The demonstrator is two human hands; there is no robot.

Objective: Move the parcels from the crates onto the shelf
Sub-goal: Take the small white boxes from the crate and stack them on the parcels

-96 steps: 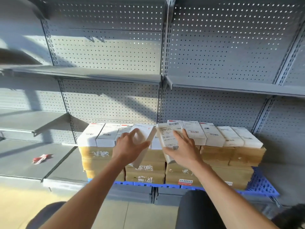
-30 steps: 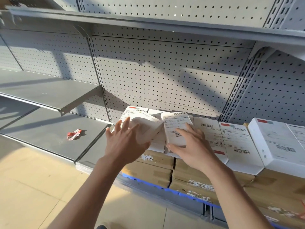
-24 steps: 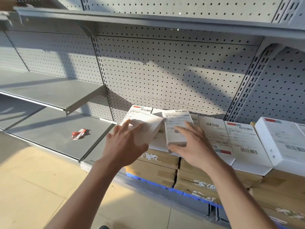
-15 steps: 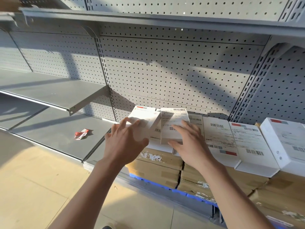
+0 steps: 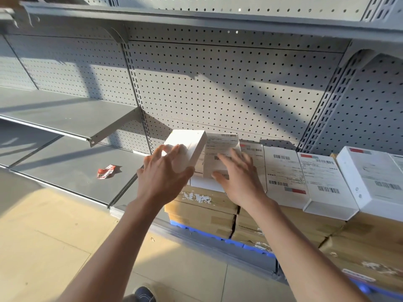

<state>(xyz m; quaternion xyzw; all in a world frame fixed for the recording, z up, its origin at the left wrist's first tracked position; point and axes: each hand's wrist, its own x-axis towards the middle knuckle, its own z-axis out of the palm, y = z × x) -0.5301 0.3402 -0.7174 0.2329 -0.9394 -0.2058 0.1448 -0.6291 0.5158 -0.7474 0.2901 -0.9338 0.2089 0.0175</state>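
My left hand (image 5: 163, 173) grips a plain white parcel (image 5: 187, 144), lifted above the stack. My right hand (image 5: 237, 177) holds a second white parcel (image 5: 222, 149) with a barcode label, tilted up beside the first. Under and to the right of them a row of white labelled parcels (image 5: 283, 173) lies flat on stacked brown cartons (image 5: 205, 210). The cartons stand on a blue crate (image 5: 218, 236) on the bottom level. A grey metal shelf (image 5: 65, 114) juts out at mid height on the left.
A perforated grey back panel (image 5: 218, 83) rises behind the parcels, with slotted uprights (image 5: 322, 110) and another shelf (image 5: 196, 20) overhead. A red and white scrap (image 5: 105, 171) lies on the low shelf (image 5: 65, 171) at the left. The tan floor (image 5: 43, 247) is below.
Both hands have raised their parcels off the stack and shifted them slightly up and left; the view has come closer to the shelving.
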